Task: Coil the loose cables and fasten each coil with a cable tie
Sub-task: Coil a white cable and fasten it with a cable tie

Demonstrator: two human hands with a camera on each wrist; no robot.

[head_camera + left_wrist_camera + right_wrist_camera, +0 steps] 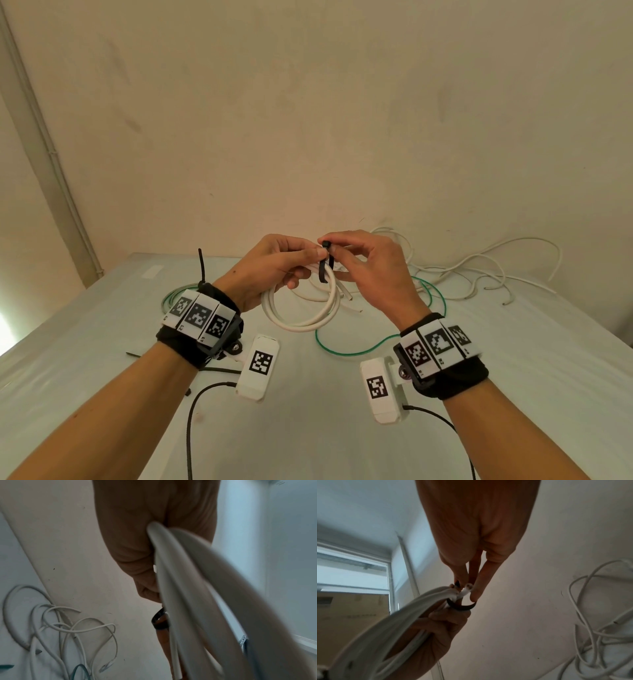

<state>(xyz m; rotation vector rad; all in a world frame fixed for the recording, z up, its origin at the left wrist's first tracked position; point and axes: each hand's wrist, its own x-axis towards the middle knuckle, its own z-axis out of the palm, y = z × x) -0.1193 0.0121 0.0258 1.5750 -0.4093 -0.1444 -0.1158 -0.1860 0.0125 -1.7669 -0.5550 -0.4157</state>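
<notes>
The head camera looks forward and down from above both forearms, taking in the table [342, 428] and the wall behind it, with the left hand [274, 270] and right hand [373, 270] raised mid-frame. Each wrist camera sits under its own palm and looks along the fingers, tilted upward, very close, so the white coil [180, 588] fills much of the frame and blurs. All three views share the coil, the black cable tie [461, 606] and the loose white cables [68, 628] by the wall.

White coil [301, 308], black tie [325, 265]
</notes>
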